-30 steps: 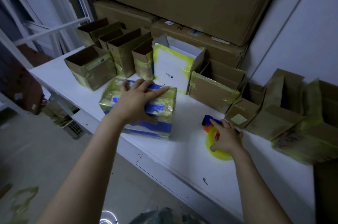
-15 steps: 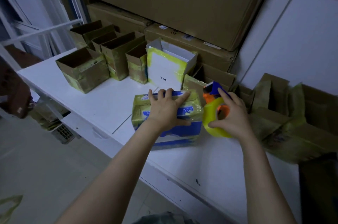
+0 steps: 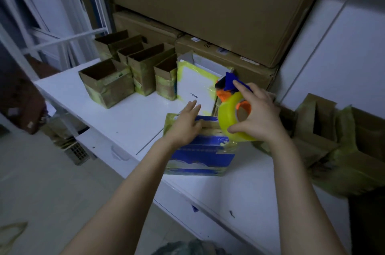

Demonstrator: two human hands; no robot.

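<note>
Centre frame, the blue box (image 3: 200,154) sits on the white counter (image 3: 129,113), top flaps closed. The left hand (image 3: 184,124) lies flat on the lid, its grip spread, fingers straight and pressing down. The right hand (image 3: 258,115) has its grip curled round the yellow tape dispenser (image 3: 229,115), forefinger out along the blue-and-orange head, at the box's upper right corner. To do this well, I'd say: hold the flaps tight together, set the tape square on the seam, and draw it across in one steady pull. Upper left, a cluster of open brown boxes (image 3: 108,86): their insides are dark and I can't make out any contents. The white box (image 3: 195,88) behind is open-topped too, contents hidden.
</note>
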